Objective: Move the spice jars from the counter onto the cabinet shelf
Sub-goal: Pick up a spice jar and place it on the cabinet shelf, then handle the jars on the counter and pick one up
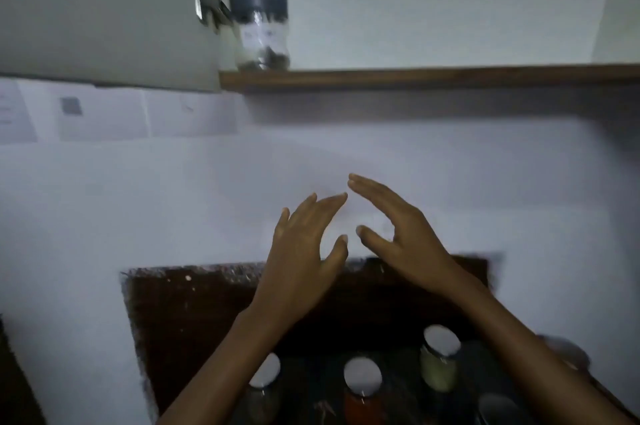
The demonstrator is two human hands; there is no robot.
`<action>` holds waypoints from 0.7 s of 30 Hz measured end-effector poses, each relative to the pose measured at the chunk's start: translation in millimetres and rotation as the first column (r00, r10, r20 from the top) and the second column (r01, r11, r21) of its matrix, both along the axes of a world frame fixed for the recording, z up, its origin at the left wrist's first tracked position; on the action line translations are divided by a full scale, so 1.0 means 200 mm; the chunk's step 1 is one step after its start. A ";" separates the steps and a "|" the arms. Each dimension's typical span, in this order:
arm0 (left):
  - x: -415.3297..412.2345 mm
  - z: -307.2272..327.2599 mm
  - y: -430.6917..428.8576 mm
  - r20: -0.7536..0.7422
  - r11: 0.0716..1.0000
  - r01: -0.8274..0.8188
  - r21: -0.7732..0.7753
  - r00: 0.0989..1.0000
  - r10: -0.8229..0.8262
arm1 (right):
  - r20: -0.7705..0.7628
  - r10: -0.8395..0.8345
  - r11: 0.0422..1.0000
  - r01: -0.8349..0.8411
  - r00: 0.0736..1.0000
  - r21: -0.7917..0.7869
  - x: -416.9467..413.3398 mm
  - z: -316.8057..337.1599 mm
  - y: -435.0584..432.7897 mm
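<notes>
Hovering empty, the left hand (304,244) and right hand (398,230) hold their fingers (329,206) straight and apart; spice jars (438,360) stand below the wrists on the counter (194,313), one dark-lidded jar (259,29) up on the cabinet shelf (415,76).

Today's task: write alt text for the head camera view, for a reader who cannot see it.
The left hand and right hand are open and empty, held above a dark counter where several white-lidded spice jars stand. One dark-lidded jar stands at the left end of the cabinet shelf above.
</notes>
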State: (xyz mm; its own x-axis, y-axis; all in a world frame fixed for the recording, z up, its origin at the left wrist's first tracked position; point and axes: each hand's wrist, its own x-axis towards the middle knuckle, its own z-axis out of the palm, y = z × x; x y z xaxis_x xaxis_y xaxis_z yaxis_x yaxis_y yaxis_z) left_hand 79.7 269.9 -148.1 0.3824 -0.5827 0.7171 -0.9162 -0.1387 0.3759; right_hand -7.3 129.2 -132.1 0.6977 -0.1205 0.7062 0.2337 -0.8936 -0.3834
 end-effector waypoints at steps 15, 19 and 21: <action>-0.55 -0.98 -0.11 -0.479 0.859 0.405 0.313 0.848 -0.226 | -0.515 -0.209 0.950 0.297 0.831 0.093 -0.83 -1.02 0.04; -0.65 -1.22 -0.10 -0.496 0.762 0.498 0.413 0.825 -0.271 | -0.615 -0.198 0.909 0.377 0.763 0.176 -1.01 -1.23 0.07; -0.70 -1.34 -0.08 -0.507 0.715 0.532 0.454 0.814 -0.284 | -0.682 -0.178 0.894 0.406 0.709 0.190 -1.07 -1.35 0.09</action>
State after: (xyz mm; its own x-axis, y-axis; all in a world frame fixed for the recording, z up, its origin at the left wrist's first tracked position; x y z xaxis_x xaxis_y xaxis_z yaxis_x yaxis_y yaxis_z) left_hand -60.5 254.8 -415.4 0.1687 -0.9834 0.0669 -0.7320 -0.0796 0.6766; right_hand -221.7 148.2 -402.1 0.8526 -0.5225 -0.0001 -0.4182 -0.6822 -0.5998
